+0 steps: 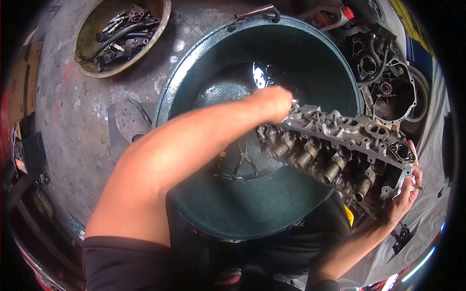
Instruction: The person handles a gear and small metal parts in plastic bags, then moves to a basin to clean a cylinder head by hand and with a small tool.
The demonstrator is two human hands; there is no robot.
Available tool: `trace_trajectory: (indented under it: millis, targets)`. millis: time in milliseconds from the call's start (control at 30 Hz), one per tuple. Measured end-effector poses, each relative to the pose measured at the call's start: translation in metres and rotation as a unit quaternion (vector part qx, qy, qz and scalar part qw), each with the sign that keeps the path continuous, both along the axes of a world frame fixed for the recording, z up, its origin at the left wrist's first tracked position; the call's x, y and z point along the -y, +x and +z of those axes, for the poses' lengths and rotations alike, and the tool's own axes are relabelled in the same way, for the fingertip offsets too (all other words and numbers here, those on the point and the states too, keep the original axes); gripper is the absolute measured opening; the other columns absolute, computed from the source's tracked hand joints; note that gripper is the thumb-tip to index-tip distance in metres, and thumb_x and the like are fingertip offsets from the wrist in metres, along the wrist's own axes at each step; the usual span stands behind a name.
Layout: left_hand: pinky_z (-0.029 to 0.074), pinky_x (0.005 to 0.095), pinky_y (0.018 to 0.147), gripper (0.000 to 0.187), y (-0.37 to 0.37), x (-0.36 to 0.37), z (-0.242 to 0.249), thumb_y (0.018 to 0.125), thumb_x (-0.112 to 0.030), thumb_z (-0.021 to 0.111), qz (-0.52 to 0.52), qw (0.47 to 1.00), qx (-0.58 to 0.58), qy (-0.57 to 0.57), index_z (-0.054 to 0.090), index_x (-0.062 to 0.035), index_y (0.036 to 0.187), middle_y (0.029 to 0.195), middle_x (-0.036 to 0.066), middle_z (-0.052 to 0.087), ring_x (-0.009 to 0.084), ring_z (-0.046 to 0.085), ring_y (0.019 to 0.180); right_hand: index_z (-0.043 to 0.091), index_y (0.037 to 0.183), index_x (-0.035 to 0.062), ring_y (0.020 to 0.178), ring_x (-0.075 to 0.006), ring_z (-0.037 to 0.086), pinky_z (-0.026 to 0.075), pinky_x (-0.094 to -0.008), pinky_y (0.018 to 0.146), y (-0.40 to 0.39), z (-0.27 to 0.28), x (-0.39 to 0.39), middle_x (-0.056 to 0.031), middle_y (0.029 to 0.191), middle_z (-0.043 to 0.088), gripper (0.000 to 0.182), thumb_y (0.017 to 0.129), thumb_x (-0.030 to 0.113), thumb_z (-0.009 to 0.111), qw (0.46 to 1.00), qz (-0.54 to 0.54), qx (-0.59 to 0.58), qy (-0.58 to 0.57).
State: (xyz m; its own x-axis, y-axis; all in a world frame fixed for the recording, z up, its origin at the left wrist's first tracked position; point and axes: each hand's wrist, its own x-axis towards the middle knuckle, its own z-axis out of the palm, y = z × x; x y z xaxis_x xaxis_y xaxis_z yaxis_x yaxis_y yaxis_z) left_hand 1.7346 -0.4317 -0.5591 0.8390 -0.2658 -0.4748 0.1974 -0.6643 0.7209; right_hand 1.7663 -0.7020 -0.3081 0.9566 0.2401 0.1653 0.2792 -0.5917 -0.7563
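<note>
A metal engine cylinder head [335, 133] is tilted over the right side of a large green tub [208, 208]. My right hand [407, 196] grips its right end, with fingers wrapped around the edge. At the other end of the cylinder head, my left hand [274, 104] is closed in a fist. A small shiny bit shows beside its fingers, but what they hold is hidden. Below the left forearm, a pair of pliers [246, 157] lies with handles spread on the tub's bottom, close to some dark liquid.
A round basin [87, 68] with bolts, hoses and metal parts stands at the upper left. A grey clog [131, 120] lies left of the tub. Engine casings [388, 92] and a jug with a red cap [330, 18] are at the upper right. Cardboard [24, 82] stands far left.
</note>
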Motion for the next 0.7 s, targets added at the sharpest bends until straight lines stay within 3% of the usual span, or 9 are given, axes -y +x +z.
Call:
trace_trajectory:
  millis: [100,267,433,467,600,700]
  targets:
    - [0.054,0.0409,0.087,0.028,-0.001,-0.011,-0.019,0.080,-0.014,0.061,-0.019,0.999,0.033,0.033,0.072,-0.0074,0.104,0.108,0.012,0.070,0.0277,0.067,0.104,0.062,0.101,0.0056,0.128,-0.0301,0.050,0.034,-0.0465,0.111,-0.002,0.001,-0.001,-0.0239,0.137,0.051,0.020,0.092,0.022,0.055,1.000,0.015,-0.008,-0.005]
    - [0.056,0.0413,0.082,0.027,-0.005,0.012,-0.008,0.078,-0.013,0.063,-0.006,1.000,0.007,0.021,0.073,-0.0075,0.102,0.106,0.012,0.071,0.0293,0.068,0.101,0.062,0.098,0.0066,0.127,-0.0302,0.051,0.035,-0.0459,0.110,-0.005,0.001,-0.010,-0.0233,0.138,0.051,0.018,0.092,0.022,0.055,1.000,-0.005,0.004,-0.020]
    - [0.055,0.0414,0.085,0.026,-0.003,0.013,0.004,0.078,-0.010,0.063,0.000,1.000,0.024,-0.007,0.073,-0.0070,0.102,0.107,0.013,0.071,0.0311,0.067,0.102,0.060,0.098,0.0065,0.126,-0.0294,0.051,0.035,-0.0449,0.110,0.005,0.003,0.001,-0.0240,0.140,0.049,0.018,0.094,0.023,0.055,0.999,0.044,0.003,-0.023]
    - [0.055,0.0446,0.079,0.023,-0.008,0.015,0.010,0.080,-0.012,0.057,-0.004,0.999,0.033,-0.031,0.072,-0.0068,0.098,0.098,0.017,0.070,0.0329,0.068,0.095,0.060,0.097,0.0066,0.126,-0.0294,0.051,0.035,-0.0449,0.110,0.001,0.003,-0.003,-0.0243,0.139,0.049,0.017,0.094,0.023,0.055,0.999,0.026,0.003,-0.029]
    - [0.056,0.0437,0.077,0.019,0.003,0.007,-0.012,0.081,-0.013,0.057,-0.045,0.991,0.102,0.075,0.072,-0.0059,0.091,0.095,0.015,0.071,0.0307,0.069,0.091,0.060,0.098,0.0063,0.129,-0.0300,0.048,0.032,-0.0456,0.111,0.002,0.002,-0.003,-0.0249,0.139,0.049,0.015,0.094,0.020,0.053,0.999,0.040,-0.014,-0.005]
    - [0.056,0.0378,0.081,0.026,0.013,-0.004,-0.019,0.084,-0.016,0.059,-0.032,0.985,0.112,0.130,0.072,-0.0135,0.106,0.105,0.007,0.072,0.0236,0.069,0.100,0.060,0.098,0.0061,0.129,-0.0302,0.048,0.031,-0.0461,0.112,0.002,0.004,0.003,-0.0245,0.139,0.049,0.015,0.094,0.018,0.053,0.999,0.021,-0.002,-0.026]
